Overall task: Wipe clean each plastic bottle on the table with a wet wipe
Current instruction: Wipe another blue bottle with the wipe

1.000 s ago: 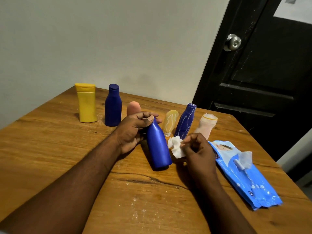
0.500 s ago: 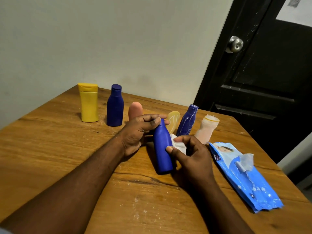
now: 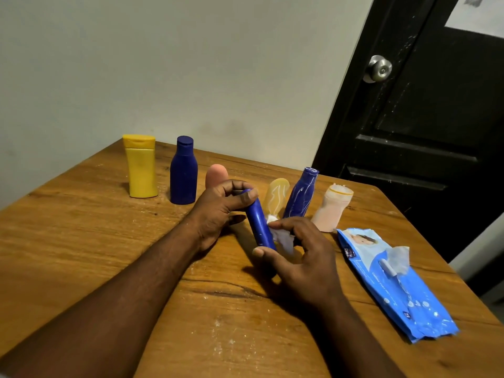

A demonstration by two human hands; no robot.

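Your left hand (image 3: pixel 218 211) is gripping the top of a smooth, slim blue bottle (image 3: pixel 259 225), holding it tilted over the middle of the scuffed wooden table (image 3: pixel 81 227), while your right hand (image 3: pixel 302 257) is curling round its lower half, pressing a crumpled white wet wipe (image 3: pixel 283 238) against it; other bottles (image 3: pixel 183 173) are standing behind, near a black door (image 3: pixel 436 132)

A slim blue bottle (image 3: pixel 259 225) leans tilted, its cap end gripped by the left hand (image 3: pixel 218 211) and a crumpled white wipe (image 3: pixel 283 238) held against its side by the right hand (image 3: pixel 302 257), while behind stand a yellow bottle (image 3: pixel 141 167), a navy bottle (image 3: pixel 183 171), a half-hidden pink bottle (image 3: pixel 216 174), an amber bottle (image 3: pixel 276 197), a dented bottle (image 3: pixel 301 196) and a pale bottle (image 3: pixel 331 210).
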